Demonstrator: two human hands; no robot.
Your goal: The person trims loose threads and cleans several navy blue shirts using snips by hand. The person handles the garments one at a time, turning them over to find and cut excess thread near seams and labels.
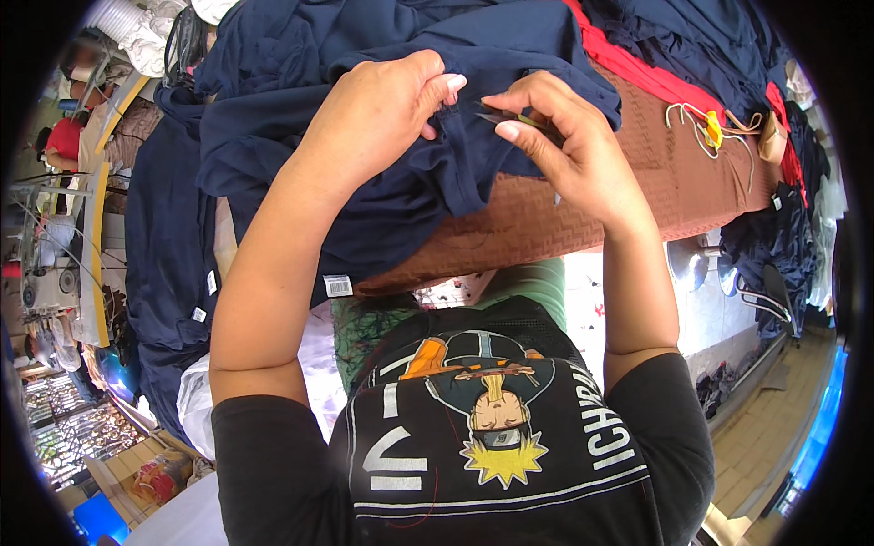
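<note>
A navy blue garment (401, 218) lies bunched in front of me. My left hand (387, 109) is closed on a fold of it, with thumb and fingers pinching the fabric near a seam. My right hand (569, 146) curls around small dark thread snips (501, 116), mostly hidden by the fingers. Their pointed tips face the left hand, a short distance from the pinched cloth. A white barcode tag (338, 286) hangs at the garment pile's near edge.
Brown patterned cloth (510, 235) covers the table. Red fabric (637, 73) and more navy garments (701, 45) lie at the far right, beside a yellow item with cords (714, 130). Sewing machines (59, 282) stand to the left, where a person in red (66, 141) sits.
</note>
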